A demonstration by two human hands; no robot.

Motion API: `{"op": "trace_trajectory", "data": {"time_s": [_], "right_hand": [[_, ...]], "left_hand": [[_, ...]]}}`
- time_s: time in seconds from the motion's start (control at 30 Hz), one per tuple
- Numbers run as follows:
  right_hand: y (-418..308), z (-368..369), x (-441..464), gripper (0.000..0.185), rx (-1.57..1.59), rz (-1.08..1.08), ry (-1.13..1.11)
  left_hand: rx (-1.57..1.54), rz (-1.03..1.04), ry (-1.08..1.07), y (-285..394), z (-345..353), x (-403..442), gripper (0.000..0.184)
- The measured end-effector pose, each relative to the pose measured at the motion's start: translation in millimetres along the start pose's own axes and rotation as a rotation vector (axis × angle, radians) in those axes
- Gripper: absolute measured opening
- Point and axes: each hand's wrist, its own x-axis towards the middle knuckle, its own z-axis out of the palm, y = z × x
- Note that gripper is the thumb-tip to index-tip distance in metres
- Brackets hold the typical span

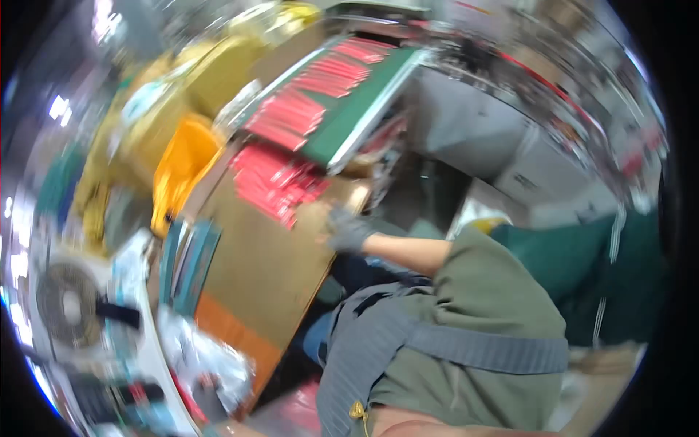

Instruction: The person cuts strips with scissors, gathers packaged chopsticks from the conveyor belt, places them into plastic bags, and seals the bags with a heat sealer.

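My right hand [345, 229], in a grey glove with bare fingertips, is over the right edge of a brown cardboard surface [266, 255]. Its fingers look apart, with nothing visible in them. Just beyond it lies a loose pile of red packets [273, 182]. More red packets [291, 113] lie in rows on a green conveyor belt [346, 120]. At the bottom left my left hand [211, 402], also gloved, is against a clear plastic bag [207, 357]. Blur hides its fingers and whether they hold anything.
Teal boxes [191, 266] and a yellow bag [183, 167] are at the cardboard's left. A white fan [71, 306] stands farther left. Grey-white boxes [473, 120] are beyond my right arm. A dark green cloth [582, 269] shows at the right.
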Motion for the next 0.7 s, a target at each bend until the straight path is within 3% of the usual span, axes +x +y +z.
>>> {"op": "trace_trajectory", "data": {"time_s": [0.03,0.07,0.1,0.17,0.2,0.23,0.3,0.33,0.37,0.4,0.43,0.47,0.5,0.53,0.6,0.63,0.7], "right_hand": [[-45,-41,6,0.072,0.21,0.222,-0.446],[-67,-56,7,0.079,0.363,0.186,-0.725],[-72,-8,-3,0.08,0.551,0.081,-0.723],[-123,5,-19,0.074,0.676,-0.121,-0.633],[-146,-11,-19,0.066,0.704,-0.142,-0.715],[-162,-26,-17,0.06,0.73,-0.164,-0.8],[-151,-19,11,0.048,0.869,-0.153,-0.728],[-143,-21,16,0.042,0.933,-0.154,-0.694],[-131,-21,20,0.026,0.798,-0.212,-0.401],[-120,-21,26,0.023,0.713,-0.26,-0.249],[-111,-24,32,0.021,0.628,-0.307,-0.097],[-101,-24,35,0.019,0.541,-0.349,0.057],[-96,-7,37,0.018,0.525,-0.325,0.045],[-99,-12,36,0.02,0.601,-0.262,-0.106],[-102,-24,38,0.024,0.738,-0.141,-0.409],[-95,-31,45,0.036,0.949,-0.004,-0.624],[-82,-49,48,0.044,0.676,-0.019,-0.493]], "left_hand": [[-0.063,-0.136,-0.215,1,0,18,0.033],[-0.095,-0.279,-0.425,3,0,34,0.064],[-0.111,-0.186,-0.483,27,47,36,0.051],[-0.12,0.225,-0.294,60,164,31,0.028],[-0.051,0.334,-0.14,64,202,29,0.023],[0.053,0.284,0.007,63,222,33,0.025],[0.245,0.164,0.294,62,255,38,0.035],[0.122,0.148,0.274,67,261,37,0.037],[-0.005,0.126,0.257,70,262,38,0.038],[-0.131,0.102,0.243,76,260,36,0.04],[-0.245,-0.031,0.025,98,255,29,0.049],[-0.39,-0.031,-0.13,105,254,26,0.051],[-0.532,-0.033,-0.287,110,255,24,0.053],[-0.672,-0.034,-0.445,115,258,22,0.056],[-0.316,0.409,-0.166,123,278,23,0.051],[-0.252,0.467,-0.075,126,282,23,0.051],[-0.288,0.368,-0.002,130,277,37,0.051]]}}
